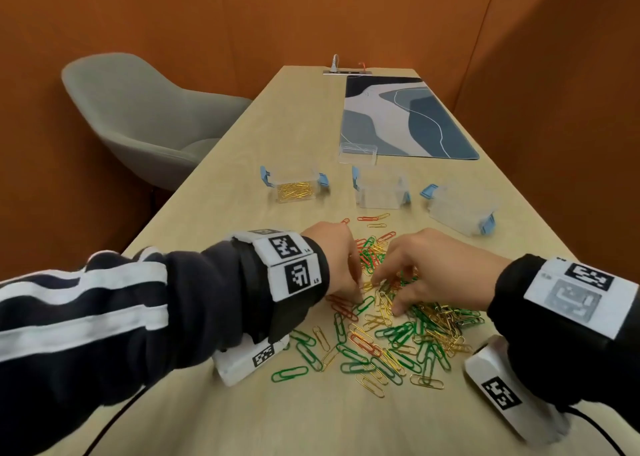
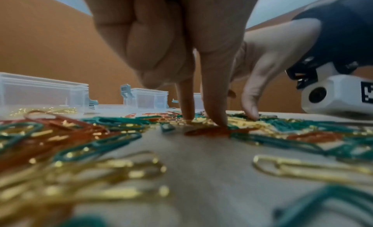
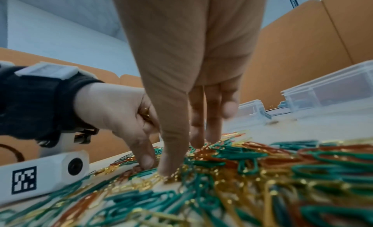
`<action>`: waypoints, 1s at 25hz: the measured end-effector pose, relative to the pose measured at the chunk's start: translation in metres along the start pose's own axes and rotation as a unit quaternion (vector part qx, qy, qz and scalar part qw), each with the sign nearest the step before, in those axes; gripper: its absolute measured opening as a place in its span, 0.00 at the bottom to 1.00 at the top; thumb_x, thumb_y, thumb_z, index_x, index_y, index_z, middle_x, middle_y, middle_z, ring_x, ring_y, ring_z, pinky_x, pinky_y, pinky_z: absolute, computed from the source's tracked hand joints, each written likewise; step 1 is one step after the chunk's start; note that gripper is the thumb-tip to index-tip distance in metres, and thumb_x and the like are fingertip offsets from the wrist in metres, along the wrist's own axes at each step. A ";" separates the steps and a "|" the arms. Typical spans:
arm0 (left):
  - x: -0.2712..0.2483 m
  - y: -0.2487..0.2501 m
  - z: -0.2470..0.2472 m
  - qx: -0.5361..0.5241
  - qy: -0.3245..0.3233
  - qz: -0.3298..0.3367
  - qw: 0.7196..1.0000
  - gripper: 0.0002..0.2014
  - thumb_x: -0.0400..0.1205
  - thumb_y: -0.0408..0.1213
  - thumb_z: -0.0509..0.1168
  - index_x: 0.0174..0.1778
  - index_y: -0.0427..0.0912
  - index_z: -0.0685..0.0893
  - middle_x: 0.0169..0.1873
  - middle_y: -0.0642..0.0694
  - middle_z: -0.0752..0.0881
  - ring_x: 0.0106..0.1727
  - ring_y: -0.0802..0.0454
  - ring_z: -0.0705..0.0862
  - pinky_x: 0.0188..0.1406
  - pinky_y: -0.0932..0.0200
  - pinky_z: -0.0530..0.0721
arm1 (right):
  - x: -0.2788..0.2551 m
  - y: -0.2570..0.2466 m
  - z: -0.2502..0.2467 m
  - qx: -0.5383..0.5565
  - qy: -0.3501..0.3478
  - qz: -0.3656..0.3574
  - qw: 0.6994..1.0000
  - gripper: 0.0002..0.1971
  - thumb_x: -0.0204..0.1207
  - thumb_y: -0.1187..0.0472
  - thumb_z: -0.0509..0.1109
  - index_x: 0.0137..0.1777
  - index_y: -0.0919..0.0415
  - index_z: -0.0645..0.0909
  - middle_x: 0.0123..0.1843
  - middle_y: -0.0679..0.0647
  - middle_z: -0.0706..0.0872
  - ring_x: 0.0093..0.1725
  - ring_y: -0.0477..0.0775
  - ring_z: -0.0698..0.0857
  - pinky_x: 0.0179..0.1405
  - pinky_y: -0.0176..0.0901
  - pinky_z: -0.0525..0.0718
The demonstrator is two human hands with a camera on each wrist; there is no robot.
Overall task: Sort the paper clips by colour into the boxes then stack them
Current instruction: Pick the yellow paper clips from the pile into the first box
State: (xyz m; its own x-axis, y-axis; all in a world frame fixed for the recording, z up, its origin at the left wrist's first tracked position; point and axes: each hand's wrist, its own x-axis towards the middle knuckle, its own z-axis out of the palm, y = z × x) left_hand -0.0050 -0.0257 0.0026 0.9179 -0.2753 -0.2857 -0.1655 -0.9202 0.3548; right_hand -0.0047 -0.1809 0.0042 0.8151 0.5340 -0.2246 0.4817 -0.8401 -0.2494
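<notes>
A loose pile of green, gold and red paper clips (image 1: 391, 331) covers the near middle of the table. My left hand (image 1: 356, 287) reaches into the pile's left side. Its index and middle fingers (image 2: 214, 103) point down onto the clips, and its curled fingers hold a few gold clips (image 3: 145, 111). My right hand (image 1: 391, 293) is beside it with straight fingers; the thumb (image 3: 171, 166) and fingertips press on gold clips. Behind the pile stand three clear boxes with blue latches: the left box (image 1: 298, 187) holds gold clips, while the middle box (image 1: 381, 192) and right box (image 1: 460, 210) look empty.
A clear lid (image 1: 358, 152) lies at the near edge of a blue-grey desk mat (image 1: 398, 116) at the back right. A grey chair (image 1: 145, 120) stands off the table's left edge. Orange walls close in on all sides.
</notes>
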 end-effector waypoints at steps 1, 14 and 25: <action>0.002 0.001 0.000 0.009 0.003 0.002 1.000 0.14 0.68 0.47 0.78 0.48 0.50 0.91 0.42 0.54 0.86 0.45 0.57 0.82 0.40 0.63 0.75 | -0.001 0.000 0.000 -0.003 0.000 -0.006 1.000 0.24 0.62 0.49 0.81 0.60 0.44 0.84 0.49 0.42 0.78 0.46 0.42 0.74 0.43 0.34 0.73; 0.007 -0.004 0.004 0.069 0.019 -0.017 0.997 0.09 0.74 0.43 0.72 0.46 0.44 0.89 0.45 0.46 0.86 0.46 0.49 0.83 0.40 0.60 0.76 | 0.008 -0.011 0.009 -0.017 -0.003 -0.022 1.000 0.10 0.70 0.55 0.76 0.52 0.51 0.87 0.49 0.47 0.84 0.48 0.45 0.76 0.49 0.39 0.78; 0.004 -0.023 -0.006 -0.438 -0.205 -0.162 0.860 0.14 0.79 0.38 0.48 0.25 0.45 0.62 0.12 0.53 0.62 0.10 0.59 0.58 0.10 0.77 0.53 | -0.005 -0.007 -0.005 0.113 0.095 -0.038 0.988 0.07 0.78 0.56 0.67 0.38 0.46 0.76 0.31 0.42 0.77 0.32 0.41 0.75 0.34 0.30 0.73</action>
State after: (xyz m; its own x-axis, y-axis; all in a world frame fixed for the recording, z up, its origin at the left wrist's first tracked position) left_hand 0.0048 -0.0038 -0.0010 0.6301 -0.2845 -0.7225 0.5753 -0.4539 0.6805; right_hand -0.0102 -0.1782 0.0113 0.8351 0.5496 -0.0224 0.4774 -0.7444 -0.4668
